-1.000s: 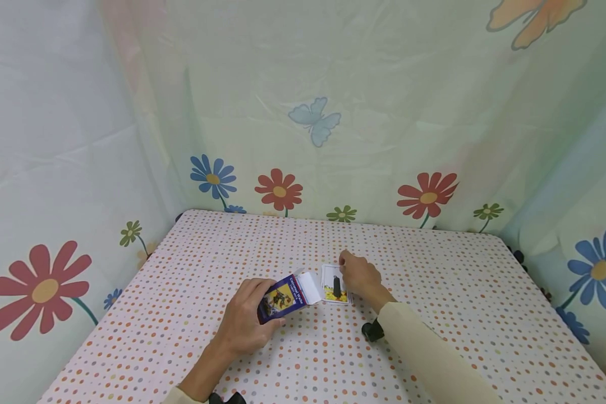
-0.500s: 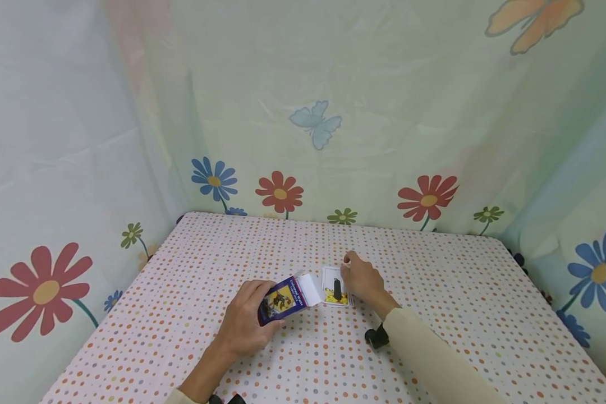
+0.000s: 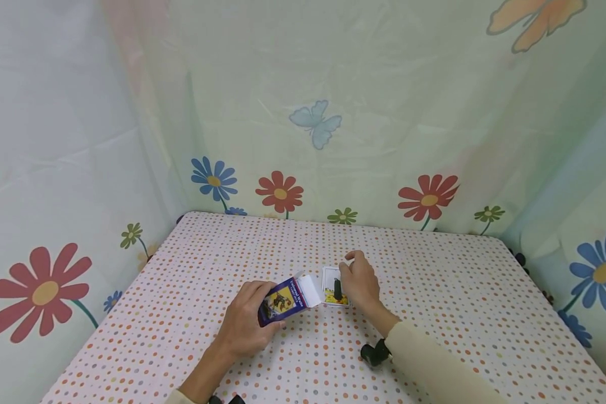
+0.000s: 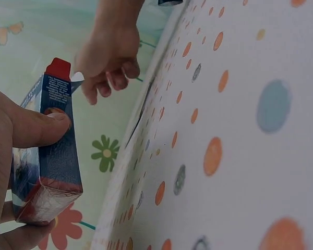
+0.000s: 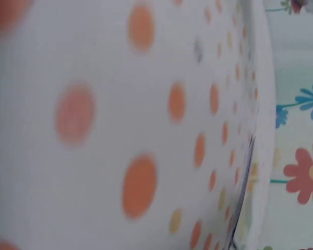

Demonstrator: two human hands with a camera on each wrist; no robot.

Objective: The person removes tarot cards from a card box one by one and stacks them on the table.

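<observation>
My left hand (image 3: 247, 320) grips a blue tarot card box (image 3: 283, 303), thumb on one side and fingers on the other. Its white flap (image 3: 310, 290) stands open, pointing right toward a small stack of cards (image 3: 329, 280) on the table. The top card is white and yellow with a dark upright figure. Over the right edge of that stack is my right hand (image 3: 361, 283), hiding part of it. In the left wrist view, the right hand's fingers (image 4: 101, 86) hang loosely curled, with no card visible in them. The right wrist view shows mostly tablecloth.
A polka-dot cloth covers the table (image 3: 434, 280). Flower-printed curtain walls (image 3: 373, 140) stand at its back and on both sides. Black wrist cameras are strapped near both sleeves, the right one (image 3: 375, 353) close above the cloth.
My right hand has shifted slightly over the cards, its wrist turning and its fingers spreading a little at the top. The left hand and the box have stayed in place.
</observation>
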